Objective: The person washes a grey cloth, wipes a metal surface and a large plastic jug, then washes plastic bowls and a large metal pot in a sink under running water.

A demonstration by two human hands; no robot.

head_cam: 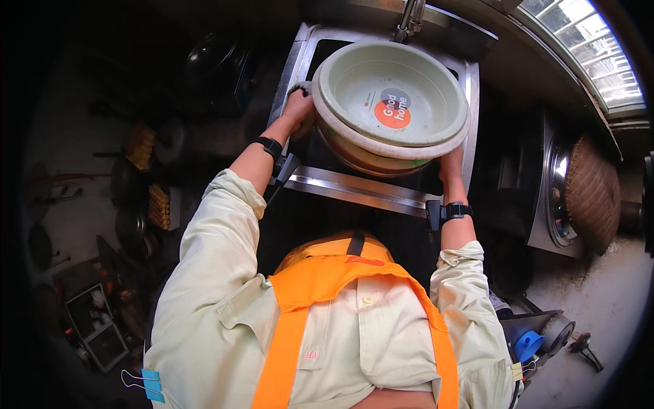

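Observation:
Several nested round plastic basins rest in or over a stainless steel sink (352, 190); the top one is a pale green plastic basin (347, 92) with a round orange and grey sticker inside. At the stack's left side is my left hand (299, 107), with a dark grey scrubber or cloth (302, 87) at its fingers. My right hand (450, 162) is at the lower right of the stack, its fingers hidden beneath the rim. Both wrists wear black straps with small devices.
A metal faucet (404, 28) stands behind the basins. At right, a woven basket (592, 194) leans by a shiny round metal pan (558, 194). A barred window is at upper right. Pans and racks stand in shadow at left; a blue plastic item (529, 345) is at lower right.

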